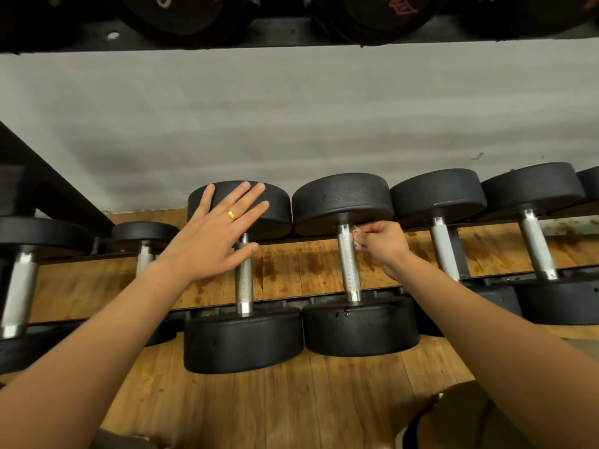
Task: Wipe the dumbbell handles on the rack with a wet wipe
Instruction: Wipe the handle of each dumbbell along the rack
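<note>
left hand [214, 234] bracing flat on a dumbbell head [275, 205], i'm pinching the wet wipe [357, 236] in my right hand [384, 243], aiming to wrap the handle [348, 264].

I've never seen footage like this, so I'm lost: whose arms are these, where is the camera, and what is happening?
No machine here: a person wears a wide-angle camera on the head, looking down at their own arms. It is the only view. Black dumbbells lie in a row on a low rack over a wooden floor. The left hand, fingers straight, rests on one dumbbell's far end. The right hand pinches a small wipe against the next dumbbell's steel handle.
</note>
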The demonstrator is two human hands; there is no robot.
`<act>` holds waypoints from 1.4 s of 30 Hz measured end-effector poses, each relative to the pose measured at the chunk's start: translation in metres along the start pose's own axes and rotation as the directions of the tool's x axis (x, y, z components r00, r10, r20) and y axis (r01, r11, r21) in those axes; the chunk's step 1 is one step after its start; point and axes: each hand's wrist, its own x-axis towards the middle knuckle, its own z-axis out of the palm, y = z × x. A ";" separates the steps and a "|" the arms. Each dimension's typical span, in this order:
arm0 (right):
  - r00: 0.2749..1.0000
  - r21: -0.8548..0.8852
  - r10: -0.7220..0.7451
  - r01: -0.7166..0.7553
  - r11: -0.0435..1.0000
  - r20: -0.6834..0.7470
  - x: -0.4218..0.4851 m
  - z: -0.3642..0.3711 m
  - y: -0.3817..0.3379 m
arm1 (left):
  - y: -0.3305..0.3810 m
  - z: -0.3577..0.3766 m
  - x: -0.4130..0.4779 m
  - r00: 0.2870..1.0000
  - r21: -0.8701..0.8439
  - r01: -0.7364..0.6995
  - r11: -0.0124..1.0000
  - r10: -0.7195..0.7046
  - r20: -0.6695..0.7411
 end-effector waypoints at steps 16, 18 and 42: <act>0.992 0.164 0.123 -0.117 0.979 -0.023 0.013 0.006 0.009 | -0.001 0.000 0.003 1.000 -0.072 0.007 0.997 -0.007 -0.001; 0.991 0.149 0.136 -0.135 0.980 0.002 0.015 0.004 0.010 | -0.001 0.000 0.003 1.000 -0.073 0.011 0.997 -0.010 0.011; 0.964 0.118 0.228 -0.245 0.962 0.140 -0.004 -0.015 0.013 | 0.007 0.000 0.005 0.998 -0.129 0.061 0.990 -0.064 -0.020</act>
